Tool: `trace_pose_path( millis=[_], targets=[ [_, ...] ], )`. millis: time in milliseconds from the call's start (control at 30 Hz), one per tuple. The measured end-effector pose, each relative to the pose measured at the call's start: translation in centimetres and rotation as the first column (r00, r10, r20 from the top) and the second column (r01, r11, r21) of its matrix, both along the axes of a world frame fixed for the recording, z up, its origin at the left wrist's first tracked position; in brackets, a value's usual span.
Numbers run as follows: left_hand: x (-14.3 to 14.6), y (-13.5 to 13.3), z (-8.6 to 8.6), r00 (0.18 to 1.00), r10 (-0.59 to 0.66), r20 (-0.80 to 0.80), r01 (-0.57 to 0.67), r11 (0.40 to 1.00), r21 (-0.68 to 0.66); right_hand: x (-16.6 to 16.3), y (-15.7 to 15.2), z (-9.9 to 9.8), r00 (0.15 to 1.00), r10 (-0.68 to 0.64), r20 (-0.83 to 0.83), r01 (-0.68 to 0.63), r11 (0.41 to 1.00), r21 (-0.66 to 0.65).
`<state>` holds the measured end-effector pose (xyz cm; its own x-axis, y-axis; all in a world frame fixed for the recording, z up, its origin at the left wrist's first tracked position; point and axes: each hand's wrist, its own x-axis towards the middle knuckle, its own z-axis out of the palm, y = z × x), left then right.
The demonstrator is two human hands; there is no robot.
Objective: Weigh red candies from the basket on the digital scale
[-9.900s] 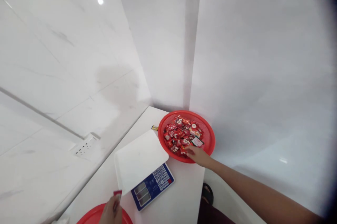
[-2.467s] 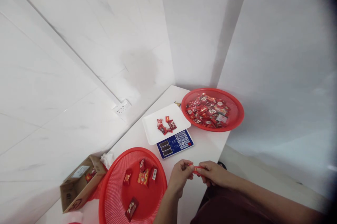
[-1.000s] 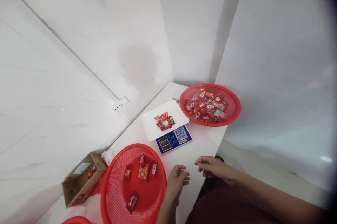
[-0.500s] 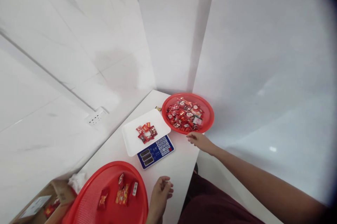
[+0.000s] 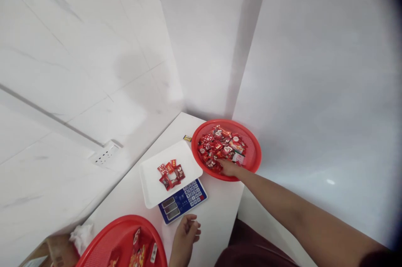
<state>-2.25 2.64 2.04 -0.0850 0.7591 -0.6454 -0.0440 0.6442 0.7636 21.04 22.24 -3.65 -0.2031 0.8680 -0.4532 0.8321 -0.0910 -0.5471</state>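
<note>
My right hand (image 5: 228, 168) reaches over the near rim of a red mesh basket (image 5: 256, 150), its fingers stretched out onto the wrapped candies (image 5: 220, 143) heaped there. Part of the fingertips is hard to make out against the red wrappers. Lower down, my left hand (image 5: 185, 235) hovers over the table just below the scale, fingers loosely bent and apart, holding nothing. A digital scale (image 5: 184, 202) with a blue keypad carries a white tray (image 5: 152, 181). Several small red candies (image 5: 171, 173) lie on that tray in a rough ring.
A second red basket (image 5: 119, 227) with a few larger packets (image 5: 137, 254) stands at lower left. Beside it are a cardboard box (image 5: 59, 248) and crumpled white plastic (image 5: 82, 235). A yellow-and-black wrapped piece (image 5: 187, 137) lies behind the tray. Walls enclose the white table (image 5: 216, 208).
My right hand has moved from outside the far basket's rim into it, onto the candies. My left hand stays near the scale. The view has tilted slightly upward.
</note>
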Motion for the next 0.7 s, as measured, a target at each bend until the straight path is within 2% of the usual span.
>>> trace_pose_path(
  millis=[200,333,433,533,600,700],
  targets=[
    [1.1,0.8,0.1,0.999,0.020,-0.035,-0.020,1.000,-0.003,0.4,0.3,-0.8,0.993,-0.084,-0.087,0.083,0.996,-0.009],
    [1.0,1.1,0.1,0.999,0.015,-0.043,-0.015,1.000,-0.004,1.1,0.4,-0.4,0.949,-0.233,-0.214,0.230,0.972,-0.039],
    [0.8,1.4,0.1,0.999,0.011,-0.037,-0.010,1.000,0.006,1.6,0.7,0.3,0.856,-0.395,-0.334,0.383,0.918,-0.104],
    [0.9,1.5,0.2,1.000,-0.025,-0.013,0.025,1.000,0.000,1.6,0.7,1.3,0.716,-0.530,-0.455,0.475,0.847,-0.239],
    [1.2,1.3,0.4,0.998,-0.058,0.004,0.058,0.998,-0.002,1.1,0.5,2.2,0.629,-0.580,-0.518,0.473,0.814,-0.337],
    [1.5,0.9,0.9,0.997,-0.070,0.013,0.070,0.998,0.011,-1.2,-0.1,4.0,0.535,-0.597,-0.598,0.386,0.802,-0.456]
  ],
)
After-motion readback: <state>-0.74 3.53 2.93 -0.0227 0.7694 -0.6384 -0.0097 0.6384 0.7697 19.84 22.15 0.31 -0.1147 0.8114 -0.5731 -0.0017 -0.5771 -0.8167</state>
